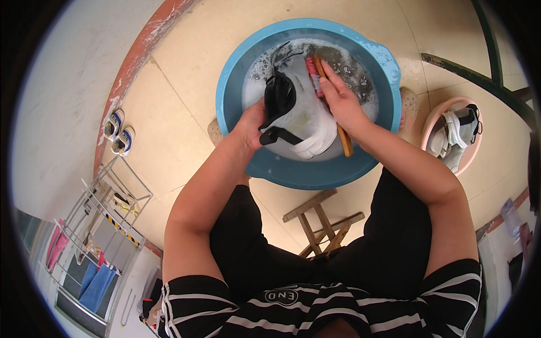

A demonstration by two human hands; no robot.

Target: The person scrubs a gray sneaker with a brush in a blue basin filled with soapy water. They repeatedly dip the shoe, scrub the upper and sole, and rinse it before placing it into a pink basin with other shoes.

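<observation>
A white shoe (302, 120) with a black lining and loose black laces is held over a blue plastic basin (308, 179). My left hand (252, 124) grips the shoe at its black opening. In my right hand (344, 103) is a wooden-handled scrub brush (345, 141) with reddish bristles, laid along the shoe's right side. Yellowish-green stains mark the wet white upper. Soapy grey water (355, 78) with suds fills the lower part of the basin around the shoe; parts of the shoe's far end are hidden by foam.
A pink basin (427, 116) with wet shoes stands at the right. A pair of sneakers (118, 133) sits by the left wall, near a metal rack (114, 198). Between my legs is a wooden folding stool (315, 207). Dark green metal bars (469, 76) cross the upper right.
</observation>
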